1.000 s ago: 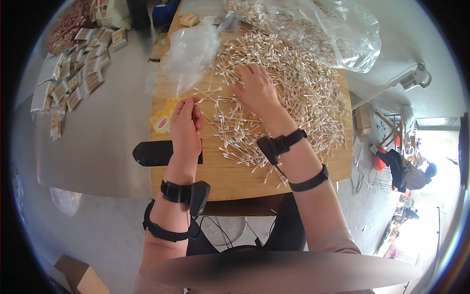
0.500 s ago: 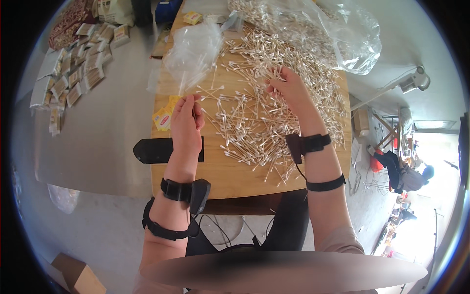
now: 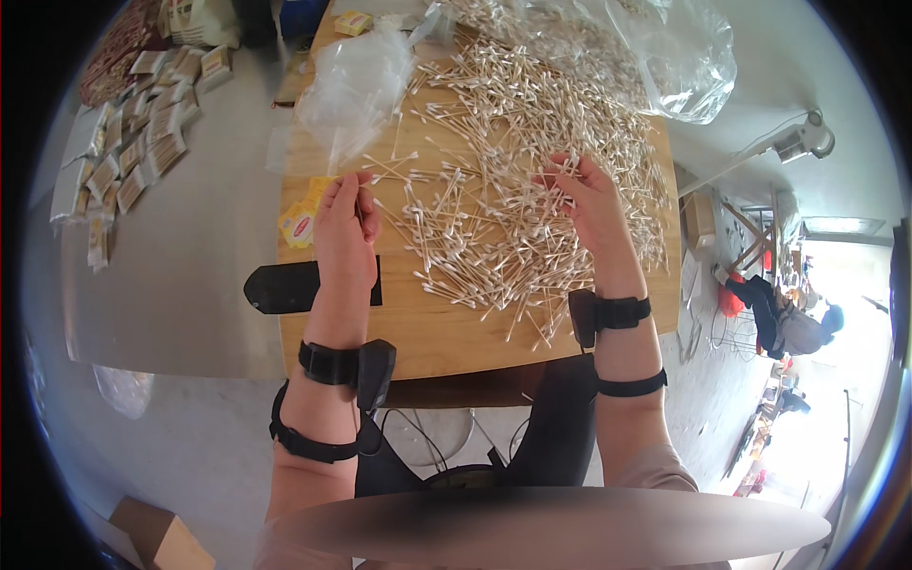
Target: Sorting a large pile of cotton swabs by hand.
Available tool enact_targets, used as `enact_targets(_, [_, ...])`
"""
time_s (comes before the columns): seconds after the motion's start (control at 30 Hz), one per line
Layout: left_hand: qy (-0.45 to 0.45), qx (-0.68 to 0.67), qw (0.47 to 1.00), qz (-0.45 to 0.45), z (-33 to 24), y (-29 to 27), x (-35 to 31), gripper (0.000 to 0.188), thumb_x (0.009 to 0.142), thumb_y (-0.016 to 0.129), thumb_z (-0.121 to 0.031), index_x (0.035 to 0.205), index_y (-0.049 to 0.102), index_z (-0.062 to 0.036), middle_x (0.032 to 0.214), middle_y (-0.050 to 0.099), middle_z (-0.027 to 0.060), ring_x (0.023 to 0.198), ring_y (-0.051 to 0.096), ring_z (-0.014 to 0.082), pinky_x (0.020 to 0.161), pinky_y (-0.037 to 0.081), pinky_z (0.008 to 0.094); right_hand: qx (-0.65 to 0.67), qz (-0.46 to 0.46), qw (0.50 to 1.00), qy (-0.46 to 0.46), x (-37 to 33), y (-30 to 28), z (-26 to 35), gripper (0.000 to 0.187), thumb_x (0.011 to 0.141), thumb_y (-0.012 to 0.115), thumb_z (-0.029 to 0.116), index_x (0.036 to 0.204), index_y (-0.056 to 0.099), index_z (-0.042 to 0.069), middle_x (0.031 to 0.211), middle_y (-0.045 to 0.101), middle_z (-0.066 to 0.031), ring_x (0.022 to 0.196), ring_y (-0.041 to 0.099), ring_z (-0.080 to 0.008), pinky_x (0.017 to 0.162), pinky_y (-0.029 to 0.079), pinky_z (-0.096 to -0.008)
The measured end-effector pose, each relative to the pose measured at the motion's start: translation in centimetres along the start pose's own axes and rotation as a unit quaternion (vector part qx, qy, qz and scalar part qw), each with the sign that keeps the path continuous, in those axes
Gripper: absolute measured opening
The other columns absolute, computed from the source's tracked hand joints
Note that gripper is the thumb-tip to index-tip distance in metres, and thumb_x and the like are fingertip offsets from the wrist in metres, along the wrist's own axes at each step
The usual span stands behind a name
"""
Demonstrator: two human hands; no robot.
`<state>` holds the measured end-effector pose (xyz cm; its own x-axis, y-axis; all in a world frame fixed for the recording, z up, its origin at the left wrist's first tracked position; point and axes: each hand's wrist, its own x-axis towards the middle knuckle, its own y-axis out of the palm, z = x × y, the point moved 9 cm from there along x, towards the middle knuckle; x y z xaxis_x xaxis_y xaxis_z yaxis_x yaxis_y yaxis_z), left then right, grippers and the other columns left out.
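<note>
A wide, loose heap of white-tipped cotton swabs (image 3: 494, 228) covers much of the wooden tabletop (image 3: 427, 342). At its upper right part, my right hand (image 3: 594, 204) is closed with several swabs between thumb and fingers. My left hand (image 3: 344, 223) is at the left edge of the heap, fingers curled inward and thumb pressed against them. Whatever it holds is hidden by the fingers. A few stray swabs lie just beyond its fingertips. Beside it on the left are yellow printed cards (image 3: 302, 223), and under its wrist is a black flat strip (image 3: 285, 288).
Clear plastic bags (image 3: 356, 90) lie beyond my left hand. A large bag of swabs (image 3: 608, 47) sits at the far right. On the grey surface to the left are several filled packs (image 3: 142, 138). A white lamp-like arm (image 3: 803, 141) reaches in from the right.
My right hand has moved a little right and nearer, with swabs in its fingers. My left hand stays curled in nearly the same spot by the cards. The view has shifted slightly.
</note>
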<state>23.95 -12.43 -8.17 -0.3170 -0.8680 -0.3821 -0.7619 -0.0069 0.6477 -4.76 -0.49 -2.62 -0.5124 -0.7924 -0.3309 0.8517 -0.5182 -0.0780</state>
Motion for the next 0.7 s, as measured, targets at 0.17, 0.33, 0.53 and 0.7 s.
enact_targets(0.17, [-0.006,0.003,1.000,0.002,0.1,0.1,-0.1,0.018,0.096,0.048,-0.019,0.093,0.058,-0.0040,0.063,0.044,-0.0026,0.047,0.035,0.0056,0.042,0.023,0.0200,0.025,-0.041,0.998,-0.034,-0.4,-2.0,-0.8,0.021,0.092,0.055,0.013,0.109,0.060,0.003,0.094,0.066,-0.0039,0.083,0.060,-0.0097,0.071,0.047,-0.0240])
enact_targets(0.33, [-0.006,0.009,1.000,-0.005,0.2,0.0,-0.1,0.018,0.095,0.048,-0.019,0.094,0.058,-0.0043,0.064,0.045,-0.0024,0.047,0.035,0.0054,0.042,0.023,0.0199,-0.011,-0.075,0.994,-0.074,-0.7,-4.2,-1.2,0.027,0.090,0.059,0.013,0.115,0.058,0.002,0.095,0.064,-0.0035,0.083,0.057,-0.0086,0.074,0.047,-0.0243])
enact_targets(0.53, [-0.008,0.025,1.000,-0.014,0.5,0.1,-0.1,0.018,0.096,0.049,-0.020,0.095,0.058,-0.0044,0.064,0.045,-0.0023,0.047,0.035,0.0052,0.041,0.024,0.0198,-0.459,-0.235,0.824,-0.234,-3.9,-3.8,2.9,0.031,0.081,0.065,0.011,0.110,0.059,0.004,0.104,0.059,-0.0071,0.101,0.055,-0.0214,0.087,0.045,-0.0349])
enact_targets(0.7, [-0.005,0.027,1.000,-0.002,0.6,0.1,0.0,0.019,0.096,0.049,-0.021,0.095,0.058,-0.0042,0.065,0.045,-0.0023,0.047,0.035,0.0052,0.041,0.024,0.0198,-0.500,-0.154,0.806,-0.277,-2.6,2.6,4.1,0.015,0.076,0.068,0.013,0.091,0.068,0.009,0.102,0.059,-0.0071,0.100,0.053,-0.0271,0.089,0.042,-0.0378])
